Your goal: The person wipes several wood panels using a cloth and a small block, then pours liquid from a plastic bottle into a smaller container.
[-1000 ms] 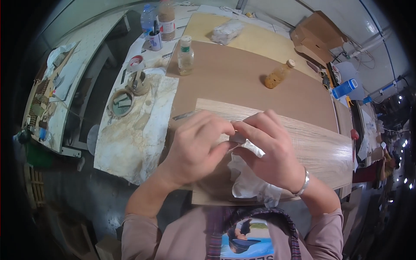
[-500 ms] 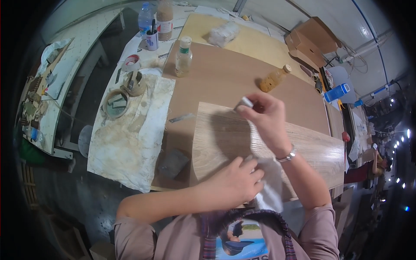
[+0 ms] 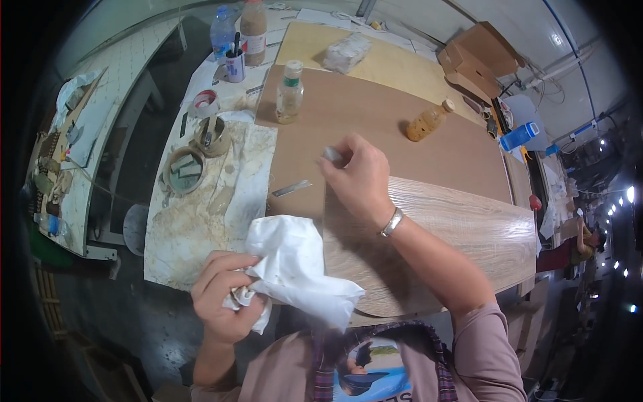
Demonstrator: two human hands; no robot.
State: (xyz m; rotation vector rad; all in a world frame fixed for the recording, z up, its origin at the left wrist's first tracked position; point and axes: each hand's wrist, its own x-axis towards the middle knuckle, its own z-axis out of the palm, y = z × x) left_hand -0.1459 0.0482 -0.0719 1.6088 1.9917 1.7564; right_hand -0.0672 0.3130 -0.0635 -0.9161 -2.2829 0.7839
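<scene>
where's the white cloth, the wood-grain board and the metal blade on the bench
white cloth (image 3: 295, 264), head view, middle of the bunched fabric
wood-grain board (image 3: 462, 231), head view, bare top face right of the forearm
metal blade (image 3: 292, 188), head view, middle of the strip
</scene>
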